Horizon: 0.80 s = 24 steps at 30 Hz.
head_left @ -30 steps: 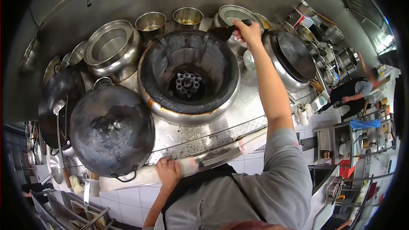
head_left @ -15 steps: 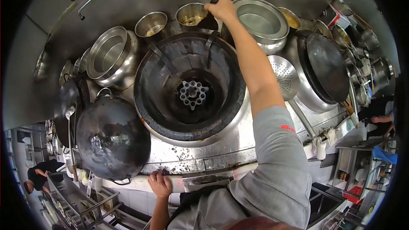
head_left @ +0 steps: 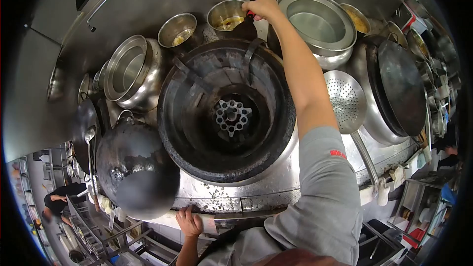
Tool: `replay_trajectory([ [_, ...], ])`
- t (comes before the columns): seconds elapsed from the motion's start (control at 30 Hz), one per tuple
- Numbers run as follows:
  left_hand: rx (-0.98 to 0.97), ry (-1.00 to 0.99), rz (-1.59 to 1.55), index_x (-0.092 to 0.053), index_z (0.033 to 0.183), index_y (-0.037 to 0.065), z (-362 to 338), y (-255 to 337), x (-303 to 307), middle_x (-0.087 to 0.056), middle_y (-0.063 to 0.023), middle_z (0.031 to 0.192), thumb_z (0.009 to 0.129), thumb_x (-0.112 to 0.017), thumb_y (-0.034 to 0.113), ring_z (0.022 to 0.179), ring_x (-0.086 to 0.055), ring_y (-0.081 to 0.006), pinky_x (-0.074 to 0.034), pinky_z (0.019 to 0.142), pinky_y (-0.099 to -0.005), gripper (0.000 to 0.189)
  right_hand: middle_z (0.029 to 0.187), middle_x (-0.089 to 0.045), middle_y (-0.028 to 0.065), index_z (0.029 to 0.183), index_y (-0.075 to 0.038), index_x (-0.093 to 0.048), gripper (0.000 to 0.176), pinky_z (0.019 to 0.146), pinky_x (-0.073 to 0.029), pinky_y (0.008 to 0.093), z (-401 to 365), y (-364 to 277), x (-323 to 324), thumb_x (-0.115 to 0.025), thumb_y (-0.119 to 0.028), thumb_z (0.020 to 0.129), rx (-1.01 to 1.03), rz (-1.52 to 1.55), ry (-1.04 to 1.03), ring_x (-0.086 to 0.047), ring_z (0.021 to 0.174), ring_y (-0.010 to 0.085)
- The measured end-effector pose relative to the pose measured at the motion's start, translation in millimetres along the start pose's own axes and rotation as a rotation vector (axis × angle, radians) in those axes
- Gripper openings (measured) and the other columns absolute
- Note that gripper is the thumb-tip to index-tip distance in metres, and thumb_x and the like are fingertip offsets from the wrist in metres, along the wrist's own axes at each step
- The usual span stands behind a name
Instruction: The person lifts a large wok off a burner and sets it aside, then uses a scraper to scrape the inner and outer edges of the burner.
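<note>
black scraper [head_left: 245, 30] is held by the right hand [head_left: 261, 7], fingers wrapped round its handle, blade angled toward the back rim of the burner [head_left: 232, 117]; left hand [head_left: 189, 223] is rested, nothing visibly held, way nearer the front.

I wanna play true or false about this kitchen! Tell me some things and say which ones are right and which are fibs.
1. The right hand holds a dark-bladed tool. True.
2. The left hand is inside the big round burner. False: it rests at the stove's front edge.
3. The strainer has lots of little holes. True.
4. A wok covers the big round burner. False: it's uncovered, and you can see down inside.
5. The metal pot by the dark-bladed tool has something yellowish in it. True.
</note>
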<state>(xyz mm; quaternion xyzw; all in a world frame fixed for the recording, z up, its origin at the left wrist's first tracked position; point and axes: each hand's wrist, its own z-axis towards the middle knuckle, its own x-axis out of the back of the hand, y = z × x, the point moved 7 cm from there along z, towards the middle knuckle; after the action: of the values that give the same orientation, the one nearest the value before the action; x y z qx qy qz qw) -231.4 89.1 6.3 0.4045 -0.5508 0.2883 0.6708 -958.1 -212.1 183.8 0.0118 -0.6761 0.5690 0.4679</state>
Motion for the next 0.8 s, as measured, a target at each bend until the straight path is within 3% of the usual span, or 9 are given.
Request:
replay_trajectory([
  [0.07,-0.013,0.006,0.007,-0.062,0.124,0.003,-2.4,-0.9,2.3,-0.057,-0.0231,0.111,0.090,-0.048,0.036,0.101,-0.053,-0.0410,-0.040,0.093,-0.0535,0.049,0.062,-0.070,0.0103,0.074,-0.003,-0.075,0.034,0.070,-0.059,0.0320,3.9,5.7,-15.5,-0.074,-0.037,0.067,-0.006,-0.028,-0.055,-0.072,0.062,0.0220],
  [0.13,-0.007,-0.005,-0.005,-0.063,0.124,0.003,-7.4,-0.9,3.9,-0.057,-0.0228,0.112,0.091,-0.047,0.036,0.101,-0.053,-0.0407,-0.040,0.093,-0.0535,0.050,0.069,-0.072,0.0132,0.075,0.001,-0.072,0.036,0.058,-0.057,0.0322,-7.5,27.4,-37.2,-0.080,-0.032,0.064,-0.039,-0.109,-0.157,-0.068,0.053,0.0201],
  [0.27,0.025,-0.018,0.008,-0.063,0.124,0.003,-1.7,-3.5,-0.8,-0.057,-0.0222,0.113,0.090,-0.047,0.037,0.102,-0.053,-0.0404,-0.039,0.093,-0.0533,0.050,0.065,-0.070,0.0138,0.074,0.001,-0.072,0.034,0.053,-0.054,0.0344,21.5,25.3,-9.3,-0.080,-0.031,0.065,-0.050,0.182,-0.028,-0.066,0.050,0.0205],
  [0.3,0.032,-0.038,0.001,-0.063,0.124,0.003,-0.8,-3.4,-1.2,-0.057,-0.0223,0.114,0.089,-0.048,0.037,0.103,-0.053,-0.0403,-0.039,0.094,-0.0532,0.050,0.065,-0.071,0.0092,0.072,0.000,-0.072,0.031,0.060,-0.057,0.0324,18.7,15.8,-5.2,-0.077,-0.030,0.069,-0.049,0.139,-0.051,-0.066,0.051,0.0179],
  [0.43,0.031,-0.044,-0.008,-0.062,0.125,0.004,4.0,-0.6,-3.1,-0.057,-0.0223,0.115,0.088,-0.049,0.036,0.103,-0.053,-0.0403,-0.039,0.094,-0.0531,0.051,0.062,-0.069,0.0127,0.071,0.000,-0.072,0.033,0.060,-0.057,0.0323,9.7,42.5,-58.8,-0.078,-0.032,0.067,-0.082,-0.054,-0.196,-0.068,0.053,0.0191],
  [0.53,0.042,-0.067,-0.001,-0.061,0.126,0.004,0.7,-1.6,0.6,-0.057,-0.0220,0.116,0.089,-0.049,0.036,0.102,-0.053,-0.0401,-0.038,0.094,-0.0531,0.051,0.057,-0.066,0.0111,0.074,0.001,-0.072,0.040,0.052,-0.052,0.0337,24.9,-2.0,-33.9,-0.080,-0.037,0.066,0.018,-0.019,-0.163,-0.066,0.051,0.0199],
  [0.57,0.029,-0.063,0.003,-0.061,0.127,0.004,1.7,-2.2,-1.0,-0.057,-0.0217,0.116,0.089,-0.049,0.036,0.102,-0.053,-0.0401,-0.038,0.094,-0.0530,0.051,0.058,-0.067,0.0123,0.074,-0.001,-0.074,0.040,0.054,-0.054,0.0338,21.8,-17.2,-20.5,-0.078,-0.040,0.068,0.011,0.052,-0.068,-0.067,0.052,0.0196],
  [0.7,0.028,-0.049,0.000,-0.062,0.127,0.004,0.5,-0.5,0.6,-0.057,-0.0211,0.115,0.090,-0.048,0.037,0.103,-0.053,-0.0397,-0.038,0.094,-0.0528,0.052,0.062,-0.071,0.0128,0.069,-0.007,-0.075,0.032,0.068,-0.058,0.0351,19.6,-2.1,-55.8,-0.075,-0.038,0.066,0.056,-0.250,-0.226,-0.072,0.060,0.0225],
  [0.8,0.028,-0.042,0.010,-0.062,0.127,0.004,-2.1,-4.5,-2.7,-0.057,-0.0208,0.114,0.092,-0.047,0.039,0.105,-0.053,-0.0392,-0.038,0.095,-0.0528,0.052,0.065,-0.072,0.0136,0.070,-0.005,-0.075,0.033,0.070,-0.059,0.0354,13.9,19.1,-52.7,-0.072,-0.038,0.069,-0.028,-0.198,-0.149,-0.073,0.064,0.0246],
])
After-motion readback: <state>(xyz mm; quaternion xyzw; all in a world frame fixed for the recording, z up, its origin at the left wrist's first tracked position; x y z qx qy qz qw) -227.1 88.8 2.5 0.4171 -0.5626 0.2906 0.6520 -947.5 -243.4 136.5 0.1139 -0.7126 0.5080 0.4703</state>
